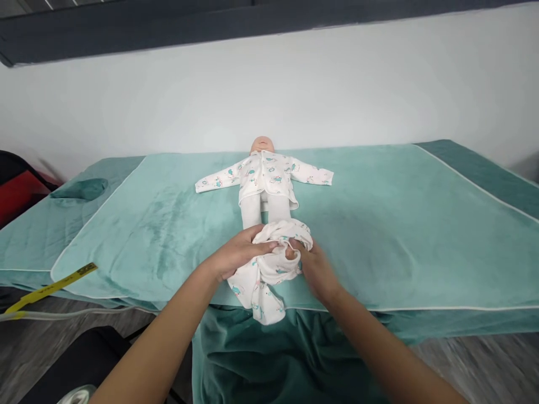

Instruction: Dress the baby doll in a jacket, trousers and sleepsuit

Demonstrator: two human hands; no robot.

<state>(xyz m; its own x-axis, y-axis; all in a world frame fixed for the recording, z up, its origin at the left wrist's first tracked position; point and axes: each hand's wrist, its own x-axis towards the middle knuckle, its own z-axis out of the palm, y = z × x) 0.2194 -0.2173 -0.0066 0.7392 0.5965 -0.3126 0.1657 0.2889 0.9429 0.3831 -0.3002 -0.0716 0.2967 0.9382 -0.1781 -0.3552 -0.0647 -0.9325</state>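
A baby doll point(262, 144) lies on its back on the green bed cover, its head toward the wall. It wears a white printed jacket point(265, 174) with both sleeves spread sideways. Below the jacket hem show its pale legs point(278, 207). Bunched around the lower end of the legs is a pair of white printed baby pants point(280, 264). My left hand point(244, 251) grips the bunched cloth from the left, thumb on top. On the opposite side my right hand point(309, 264) holds the opening, its fingers partly inside the fabric. The doll's feet are hidden by the cloth.
The green velvety cover point(400, 235) spreads over the bed to both sides, against a white wall point(269, 95). A yellow strip point(53, 287) sticks out at the left edge. A red and black bag point(21, 188) stands far left, and a black seat point(84, 365) is at lower left.
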